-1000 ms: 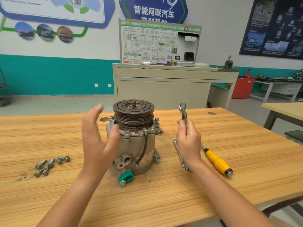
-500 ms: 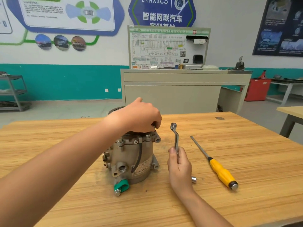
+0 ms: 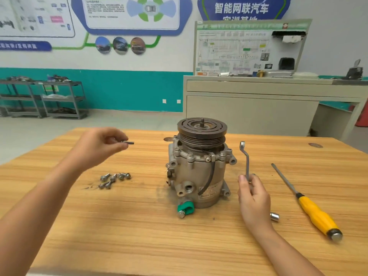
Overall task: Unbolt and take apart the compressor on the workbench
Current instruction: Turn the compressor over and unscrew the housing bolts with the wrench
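**Bolt (image 3: 128, 142) pinched, wrench (image 3: 246, 160) gripped beside the compressor (image 3: 199, 172)**

The left hand (image 3: 99, 146) pinches a bolt in its fingertips, above loose bolts (image 3: 114, 179) on the bench (image 3: 139, 236). The compressor stands upright between the hands. The right hand (image 3: 253, 198) curls round a wrench held upright; a screwdriver (image 3: 310, 210) lies to its right
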The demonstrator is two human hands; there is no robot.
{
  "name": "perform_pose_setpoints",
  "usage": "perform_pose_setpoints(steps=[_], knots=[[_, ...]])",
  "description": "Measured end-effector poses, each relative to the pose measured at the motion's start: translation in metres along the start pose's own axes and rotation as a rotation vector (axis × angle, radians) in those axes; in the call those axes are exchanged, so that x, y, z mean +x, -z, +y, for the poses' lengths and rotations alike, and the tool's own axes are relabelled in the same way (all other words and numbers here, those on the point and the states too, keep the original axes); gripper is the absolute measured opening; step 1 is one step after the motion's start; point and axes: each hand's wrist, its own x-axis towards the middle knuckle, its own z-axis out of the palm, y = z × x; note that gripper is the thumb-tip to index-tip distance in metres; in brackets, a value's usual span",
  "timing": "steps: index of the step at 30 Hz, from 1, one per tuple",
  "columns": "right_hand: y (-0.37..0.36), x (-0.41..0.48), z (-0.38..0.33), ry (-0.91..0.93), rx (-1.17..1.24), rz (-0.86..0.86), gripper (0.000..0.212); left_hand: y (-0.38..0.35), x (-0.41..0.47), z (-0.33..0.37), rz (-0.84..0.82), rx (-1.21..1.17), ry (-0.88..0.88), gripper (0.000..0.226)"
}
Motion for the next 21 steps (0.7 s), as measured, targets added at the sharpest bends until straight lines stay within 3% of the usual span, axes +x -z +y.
perform_pose_setpoints(steps=[3,5,16,21], knots=[[-0.001,0.0,0.002,-0.014,-0.008,0.0,0.023,-0.003,-0.039,-0.068,-0.045,0.044,0.273,0.013],[-0.001,0.0,0.002,-0.023,-0.012,-0.008,0.023,-0.004,-0.055,-0.097,0.012,0.048,0.351,0.012],[0.0,-0.007,0.0,-0.016,-0.08,0.017,0.024,-0.028,-0.051,-0.132,0.043,0.182,0.381,0.019],[-0.001,-0.013,-0.008,0.129,-0.269,-0.027,0.021,-0.028,-0.053,-0.127,0.021,0.168,0.338,0.033]])
